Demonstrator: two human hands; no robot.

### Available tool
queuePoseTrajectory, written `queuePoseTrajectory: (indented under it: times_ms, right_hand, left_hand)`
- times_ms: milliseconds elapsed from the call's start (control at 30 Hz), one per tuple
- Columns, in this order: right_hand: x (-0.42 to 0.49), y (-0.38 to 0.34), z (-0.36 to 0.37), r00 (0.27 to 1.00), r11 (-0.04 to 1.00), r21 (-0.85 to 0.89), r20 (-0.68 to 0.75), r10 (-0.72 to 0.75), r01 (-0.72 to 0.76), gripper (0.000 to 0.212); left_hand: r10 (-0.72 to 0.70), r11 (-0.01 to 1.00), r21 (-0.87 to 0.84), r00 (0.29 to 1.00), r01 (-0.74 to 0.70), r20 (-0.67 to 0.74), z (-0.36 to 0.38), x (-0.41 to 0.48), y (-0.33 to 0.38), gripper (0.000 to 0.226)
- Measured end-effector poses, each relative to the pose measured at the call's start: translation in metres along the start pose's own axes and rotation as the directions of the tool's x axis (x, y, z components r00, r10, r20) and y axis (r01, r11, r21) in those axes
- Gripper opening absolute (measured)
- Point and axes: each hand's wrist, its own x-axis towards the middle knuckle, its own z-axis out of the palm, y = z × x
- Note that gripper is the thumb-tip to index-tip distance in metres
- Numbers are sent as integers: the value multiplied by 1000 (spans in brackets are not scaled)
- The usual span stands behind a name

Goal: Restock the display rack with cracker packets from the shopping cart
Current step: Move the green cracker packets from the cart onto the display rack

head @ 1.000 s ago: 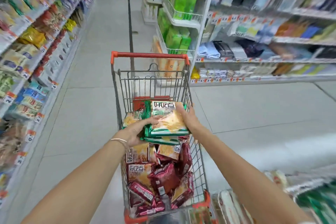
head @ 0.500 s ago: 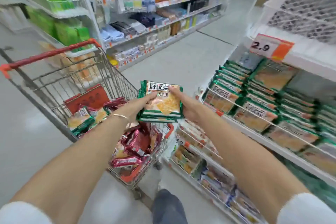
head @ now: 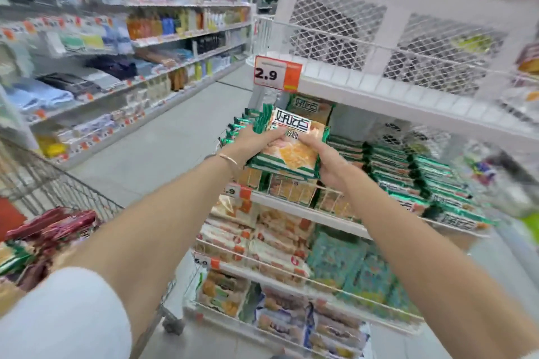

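A small stack of green-edged cracker packets [head: 291,148] is held between both hands in front of the white display rack [head: 364,90]. My left hand [head: 250,144] grips the stack's left side. On the right side, my right hand [head: 326,163] curls under and around its lower corner. The stack hovers at the left end of the second shelf, where rows of matching green packets [head: 408,172] lie. The shopping cart [head: 67,183] is at the lower left with red and green packets [head: 52,227] inside.
A 2.9 price tag [head: 275,74] hangs on the rack's upper shelf edge. Lower rack shelves [head: 294,271] hold other snack packs. A long store shelf [head: 122,87] lines the left of the tiled aisle [head: 175,137].
I have turned from the cart to the rack. Both hands carried the packet stack up and right, from above the cart to the rack's second shelf.
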Motion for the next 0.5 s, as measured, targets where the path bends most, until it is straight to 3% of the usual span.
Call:
queuePoseTrajectory:
  times_ms: [67,133,233,267,400,500]
  right_hand:
    - [28,2,-24,993,998,1,-95,-69,70,84]
    - [52,1,-40,971,989,-33,-188,-146,143,113]
    - [74,-4,-49,934,962,-166,-251,-256,219,114]
    - [85,-1,-52,926,950,-205,-249,-283,235,113]
    - [123,20,-61,887,904,-270,-236,-396,332,105]
    - [133,26,-66,880,881,-251,-162,-446,401,112]
  left_hand:
    - [53,997,56,998,-54,26,21,28,9,104]
    - [122,988,84,989,-129,82,36,51,14,79]
    - [143,985,89,986,-150,84,51,96,11,36]
    - [151,985,66,984,-158,92,54,115,7,35]
    - [107,992,60,990,-113,95,65,164,-23,79]
    - [155,970,167,978,-178,141,68,175,-34,103]
